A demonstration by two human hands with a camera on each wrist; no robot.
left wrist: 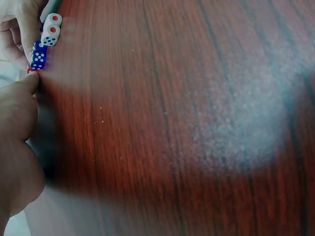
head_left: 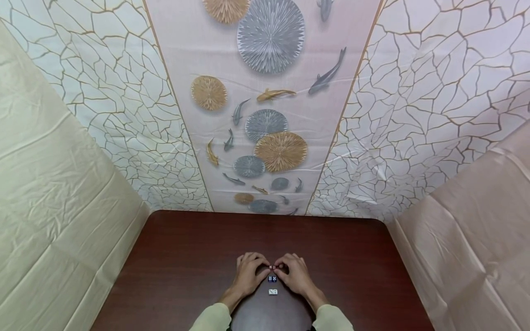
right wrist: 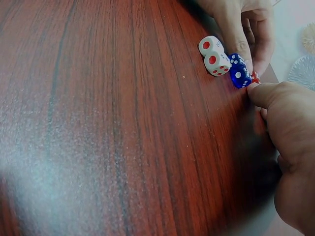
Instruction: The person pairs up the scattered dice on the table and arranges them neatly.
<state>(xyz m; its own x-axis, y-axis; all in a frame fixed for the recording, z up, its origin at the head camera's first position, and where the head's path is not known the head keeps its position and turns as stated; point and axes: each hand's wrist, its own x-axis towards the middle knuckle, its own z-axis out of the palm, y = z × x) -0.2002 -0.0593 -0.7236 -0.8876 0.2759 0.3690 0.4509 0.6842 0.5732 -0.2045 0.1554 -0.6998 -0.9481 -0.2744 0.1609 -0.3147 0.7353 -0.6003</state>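
Note:
Two red dice (head_left: 272, 267) sit side by side between the fingertips of both hands. My left hand (head_left: 250, 272) pinches the left red die between thumb and forefinger, its other fingers bent behind. From the other side my right hand (head_left: 293, 272) pinches the right red die the same way. Just nearer to me is a pair of blue dice (head_left: 272, 278), side by side, close by both thumbs. A pair of white dice (head_left: 273, 292) lies nearer still, with red and blue pips showing in the wrist views. Fingers hide most of the red dice (right wrist: 255, 77) in the right wrist view.
The dark reddish wooden table (head_left: 186, 248) spreads out around the hands. A patterned cloth (head_left: 265, 193) with fish and round leaves hangs behind its far edge. Plain beige cloth (head_left: 54, 207) hangs along the left side, and more on the right.

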